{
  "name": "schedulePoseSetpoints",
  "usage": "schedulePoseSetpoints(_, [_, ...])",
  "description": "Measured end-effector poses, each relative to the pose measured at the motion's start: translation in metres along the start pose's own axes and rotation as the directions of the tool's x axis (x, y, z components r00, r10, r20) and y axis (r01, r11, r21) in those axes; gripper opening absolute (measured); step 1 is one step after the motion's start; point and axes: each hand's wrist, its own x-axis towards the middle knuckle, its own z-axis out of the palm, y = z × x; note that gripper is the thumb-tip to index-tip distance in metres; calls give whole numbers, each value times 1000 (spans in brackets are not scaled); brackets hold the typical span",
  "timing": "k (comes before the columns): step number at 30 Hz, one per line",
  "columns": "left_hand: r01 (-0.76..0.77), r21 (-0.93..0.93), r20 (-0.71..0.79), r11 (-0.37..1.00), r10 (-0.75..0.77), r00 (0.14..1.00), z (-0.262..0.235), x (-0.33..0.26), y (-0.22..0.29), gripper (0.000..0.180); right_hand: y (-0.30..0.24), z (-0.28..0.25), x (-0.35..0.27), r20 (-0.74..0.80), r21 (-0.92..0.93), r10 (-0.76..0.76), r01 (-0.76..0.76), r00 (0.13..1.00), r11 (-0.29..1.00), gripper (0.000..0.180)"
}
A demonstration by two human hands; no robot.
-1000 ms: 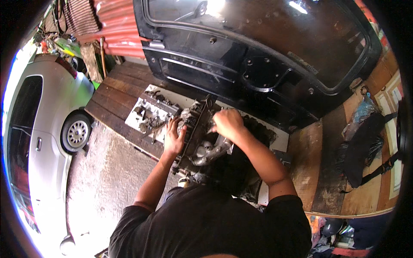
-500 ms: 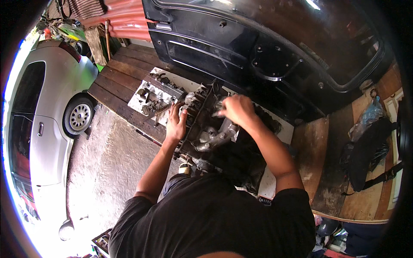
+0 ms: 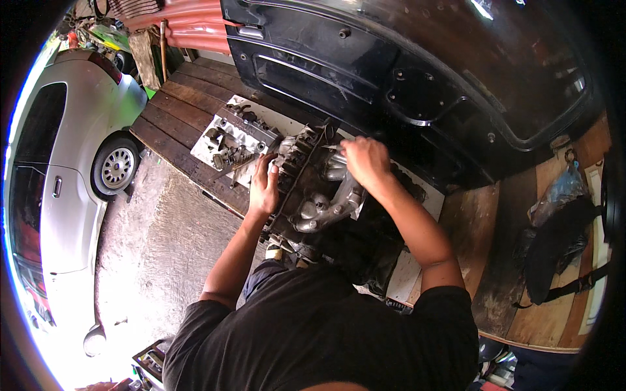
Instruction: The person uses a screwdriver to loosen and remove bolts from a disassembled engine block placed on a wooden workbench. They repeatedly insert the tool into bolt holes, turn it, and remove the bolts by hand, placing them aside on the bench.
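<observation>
A greasy engine block with a silver intake manifold (image 3: 323, 202) lies on a wooden platform in front of me. My left hand (image 3: 264, 189) presses flat on the engine's left side, fingers spread. My right hand (image 3: 364, 159) is closed around a thin tool at the engine's upper edge; the tool's tip is hidden by my fingers. A separate grey cylinder head (image 3: 235, 140) with small parts on it lies to the left of the engine.
A black car door panel (image 3: 417, 78) leans behind the engine. A silver car (image 3: 72, 169) stands at the left on concrete. Dark bags (image 3: 561, 241) lie on the wooden boards (image 3: 495, 260) at the right. A small toolbox (image 3: 153, 362) sits by my left side.
My right hand has stayed at the engine's upper edge, shifting slightly. My left hand has kept its place on the engine's side. The view has tilted a little.
</observation>
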Motion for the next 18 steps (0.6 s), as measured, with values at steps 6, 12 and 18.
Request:
schedulePoseSetpoints(6, [-35, 50, -6, 998, 35, 999, -3, -1, 1, 51, -33, -15, -26, 93, -39, -152, 157, 984, 987, 21])
schedulePoseSetpoints(12, [-51, 63, 1, 997, 51, 999, -5, -1, -1, 52, -17, -37, -19, -71, 159, -92, 102, 993, 982, 11])
schedulePoseSetpoints(18, [-53, 49, 11, 997, 52, 999, -4, -1, 3, 54, -34, -13, -10, 86, -24, -105, 107, 991, 994, 11])
